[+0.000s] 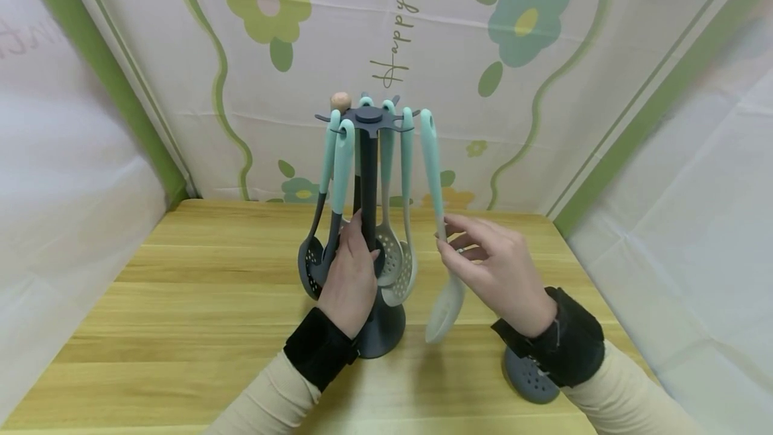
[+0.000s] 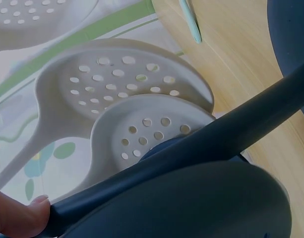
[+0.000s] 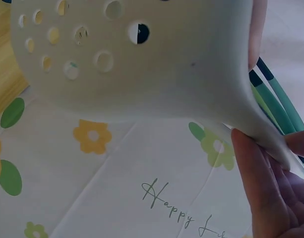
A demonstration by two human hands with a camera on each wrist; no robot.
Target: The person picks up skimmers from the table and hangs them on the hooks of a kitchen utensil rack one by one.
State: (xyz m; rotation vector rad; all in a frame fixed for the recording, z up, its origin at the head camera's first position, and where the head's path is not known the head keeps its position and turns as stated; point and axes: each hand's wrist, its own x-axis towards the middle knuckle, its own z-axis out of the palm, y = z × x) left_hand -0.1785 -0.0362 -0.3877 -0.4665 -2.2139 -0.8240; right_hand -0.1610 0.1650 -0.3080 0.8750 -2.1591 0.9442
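Note:
A dark utensil stand [image 1: 386, 334] stands upright on the table, with several mint-handled utensils hanging from its hooked top. My left hand [image 1: 350, 280] grips the stand's post low down; its thumb shows against the post in the left wrist view. To the right, my right hand [image 1: 492, 264] pinches a skimmer [image 1: 431, 153] by its pale neck, apart from the hooks, mint handle up and head down. That skimmer's pale head [image 3: 142, 79] shows its holes in the right wrist view. Pale slotted utensils [image 1: 389, 257] hang right of the post, dark-headed ones [image 1: 311, 264] left.
A dark perforated utensil head [image 1: 531, 374] lies on the table, partly hidden by my right wrist. Behind the wooden table [image 1: 199, 274] hangs a flowered cloth [image 1: 356, 32], with white cloth at both sides. A round wooden knob [image 1: 341, 101] shows behind the stand's top.

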